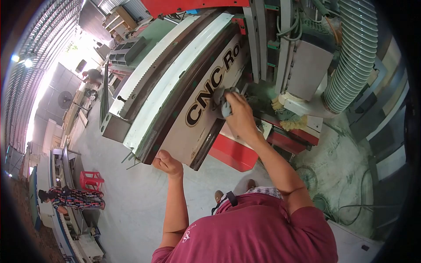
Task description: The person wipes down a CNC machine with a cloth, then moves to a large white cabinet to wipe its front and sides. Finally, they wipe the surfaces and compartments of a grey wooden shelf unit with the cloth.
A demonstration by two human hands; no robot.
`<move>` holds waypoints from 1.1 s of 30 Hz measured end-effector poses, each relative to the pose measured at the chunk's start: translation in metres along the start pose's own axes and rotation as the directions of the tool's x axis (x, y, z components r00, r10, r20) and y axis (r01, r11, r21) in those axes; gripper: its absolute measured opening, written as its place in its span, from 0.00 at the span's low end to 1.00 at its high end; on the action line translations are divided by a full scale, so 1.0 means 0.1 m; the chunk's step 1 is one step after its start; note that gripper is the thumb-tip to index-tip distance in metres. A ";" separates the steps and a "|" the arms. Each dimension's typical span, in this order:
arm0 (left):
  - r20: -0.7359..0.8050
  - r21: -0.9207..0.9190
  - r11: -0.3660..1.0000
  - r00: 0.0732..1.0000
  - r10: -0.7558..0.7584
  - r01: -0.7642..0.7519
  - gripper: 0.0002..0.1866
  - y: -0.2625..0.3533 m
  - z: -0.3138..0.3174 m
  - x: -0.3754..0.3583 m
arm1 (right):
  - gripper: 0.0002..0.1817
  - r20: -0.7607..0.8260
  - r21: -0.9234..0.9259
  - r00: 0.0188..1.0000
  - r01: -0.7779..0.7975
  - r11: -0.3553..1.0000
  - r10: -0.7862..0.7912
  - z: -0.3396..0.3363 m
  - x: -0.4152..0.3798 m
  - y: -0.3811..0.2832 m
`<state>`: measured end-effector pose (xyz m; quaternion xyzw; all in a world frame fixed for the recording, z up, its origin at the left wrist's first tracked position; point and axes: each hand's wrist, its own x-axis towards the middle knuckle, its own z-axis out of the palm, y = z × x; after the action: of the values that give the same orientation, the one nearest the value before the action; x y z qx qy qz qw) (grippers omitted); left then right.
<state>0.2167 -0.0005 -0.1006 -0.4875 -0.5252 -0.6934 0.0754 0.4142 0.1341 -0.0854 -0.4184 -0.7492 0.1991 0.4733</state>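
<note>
Your maroon short-sleeved shirt, your grey wadded cloth
Before you, the long off-white side panel bears black lettering; the small plastic stool is red.

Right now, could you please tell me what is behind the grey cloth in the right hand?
Behind the grey cloth is the pale panel, its dark "CNC" lettering visible beside it. The patch covered by the cloth and right hand cannot be seen.

The short-sleeved maroon shirt bears a white logo.
</note>
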 end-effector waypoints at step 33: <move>0.014 -0.010 0.998 0.998 0.064 -0.064 0.30 0.04 0.01 0.02 | 0.24 -0.258 0.529 0.947 -0.026 0.848 0.190 -0.05 0.60 -0.37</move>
<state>0.2194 -0.0005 -0.0967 -0.5096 -0.5063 -0.6897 0.0914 0.3900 0.1618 -0.0251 -0.3425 -0.5619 0.3542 0.6644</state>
